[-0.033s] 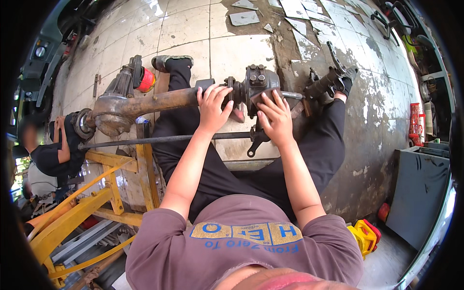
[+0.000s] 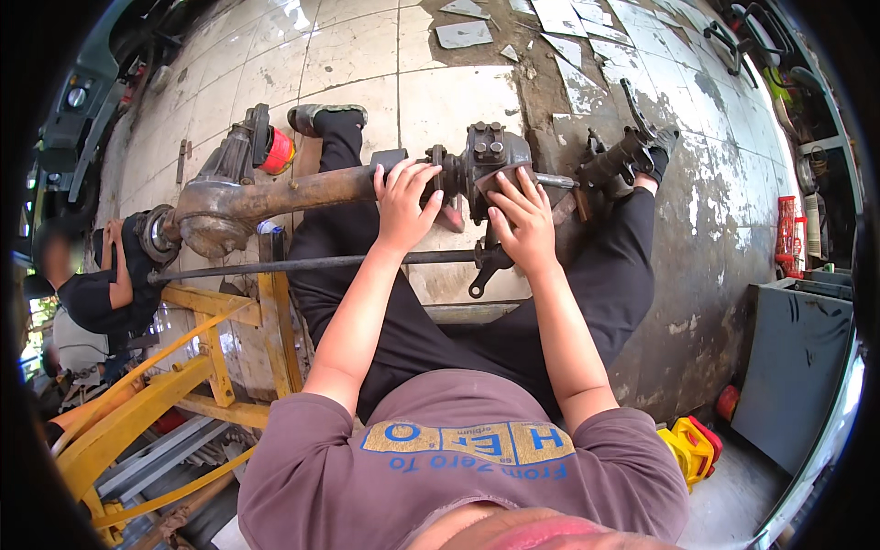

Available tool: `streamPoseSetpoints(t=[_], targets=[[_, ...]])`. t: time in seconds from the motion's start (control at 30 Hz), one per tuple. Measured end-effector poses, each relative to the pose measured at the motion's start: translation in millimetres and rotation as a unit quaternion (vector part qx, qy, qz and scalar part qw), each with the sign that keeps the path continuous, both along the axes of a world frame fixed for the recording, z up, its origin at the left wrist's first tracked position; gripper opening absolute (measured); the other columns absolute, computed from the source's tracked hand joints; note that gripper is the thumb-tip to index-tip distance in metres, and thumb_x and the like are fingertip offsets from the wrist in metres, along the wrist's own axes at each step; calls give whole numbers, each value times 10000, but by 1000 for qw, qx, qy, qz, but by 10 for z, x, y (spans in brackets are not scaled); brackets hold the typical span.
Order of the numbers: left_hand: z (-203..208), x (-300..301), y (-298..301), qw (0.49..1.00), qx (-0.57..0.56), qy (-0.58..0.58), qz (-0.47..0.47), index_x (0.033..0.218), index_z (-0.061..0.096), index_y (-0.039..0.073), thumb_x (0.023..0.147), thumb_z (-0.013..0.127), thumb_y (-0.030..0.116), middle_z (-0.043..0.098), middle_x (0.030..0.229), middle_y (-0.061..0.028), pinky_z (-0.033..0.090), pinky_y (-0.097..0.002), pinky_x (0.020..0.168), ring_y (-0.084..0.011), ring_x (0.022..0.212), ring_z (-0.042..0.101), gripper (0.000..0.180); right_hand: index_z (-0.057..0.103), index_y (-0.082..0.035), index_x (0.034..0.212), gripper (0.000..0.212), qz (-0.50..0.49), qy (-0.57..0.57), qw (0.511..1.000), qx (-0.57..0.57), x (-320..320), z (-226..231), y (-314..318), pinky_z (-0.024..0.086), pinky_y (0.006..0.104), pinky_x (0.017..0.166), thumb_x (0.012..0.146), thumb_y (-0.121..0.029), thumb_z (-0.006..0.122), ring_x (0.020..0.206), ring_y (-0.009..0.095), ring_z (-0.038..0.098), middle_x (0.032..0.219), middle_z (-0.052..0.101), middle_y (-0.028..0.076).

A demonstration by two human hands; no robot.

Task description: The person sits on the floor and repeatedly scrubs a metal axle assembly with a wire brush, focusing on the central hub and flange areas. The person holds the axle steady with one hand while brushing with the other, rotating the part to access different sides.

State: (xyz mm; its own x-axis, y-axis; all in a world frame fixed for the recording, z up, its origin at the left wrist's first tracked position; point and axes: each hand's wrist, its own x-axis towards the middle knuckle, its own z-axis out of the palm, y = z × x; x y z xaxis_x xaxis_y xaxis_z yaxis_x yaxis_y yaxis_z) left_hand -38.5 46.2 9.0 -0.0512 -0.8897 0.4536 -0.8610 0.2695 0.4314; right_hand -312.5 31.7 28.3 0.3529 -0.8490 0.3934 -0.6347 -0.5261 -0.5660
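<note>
Fingers first: on my left hand (image 2: pixel 403 203) they lie spread and slightly curled over the rusty axle tube (image 2: pixel 302 191), tips toward the dark flange where the tube meets the steering knuckle (image 2: pixel 490 158); they rest on it rather than wrap it. My right hand (image 2: pixel 521 218) has its fingers apart too, pressed flat against the lower face of that knuckle, thumb pointing inward toward the other hand. Neither hand is closed around anything that I can see.

I see the axle lying crosswise over my outstretched legs, its bulging differential housing (image 2: pixel 209 220) off to my left, with a red-ended part (image 2: pixel 275 151) just behind it. Below my wrists a thin steel rod (image 2: pixel 312 266) runs parallel to the axle, ending in a curved arm under my right hand. A yellow steel stand (image 2: pixel 220 367) props up the left end. Cracked floor tiles (image 2: pixel 440 92) stretch ahead. Another person (image 2: pixel 101 293) crouches at far left, and a yellow-and-red tool (image 2: pixel 689 445) sits by my right hip.
</note>
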Motion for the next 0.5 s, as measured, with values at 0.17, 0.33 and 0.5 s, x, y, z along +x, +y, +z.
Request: streamPoseSetpoints(t=[0.17, 0.33, 0.5], targets=[[-7, -35, 30, 1000, 12, -1, -3, 1444, 739, 189, 1012, 772, 293, 728, 1456, -44, 152, -646, 1380, -302, 1540, 559, 446, 840, -125, 1357, 324, -13, 17, 999, 36, 7, 8, 258, 363, 637, 1311, 1072, -268, 780, 1650, 378, 487, 1635, 696, 77], [-13, -9, -76, 1000, 7, -3, -3, 1442, 741, 191, 1008, 776, 295, 729, 1451, -44, 167, -662, 1374, -303, 1538, 560, 448, 843, -149, 1327, 325, -21, 12, 1000, 3, 41, -24, -4, 401, 678, 1267, 1050, -315, 803, 1631, 388, 507, 1656, 677, 55], [1, 16, -75, 1000, 7, -6, -2, 1443, 742, 191, 1007, 778, 292, 728, 1451, -43, 168, -658, 1374, -304, 1539, 556, 448, 819, -141, 1389, 358, -19, 38, 999, 3, 45, -38, 143, 387, 655, 1286, 1070, -301, 785, 1650, 390, 481, 1680, 654, 75]])
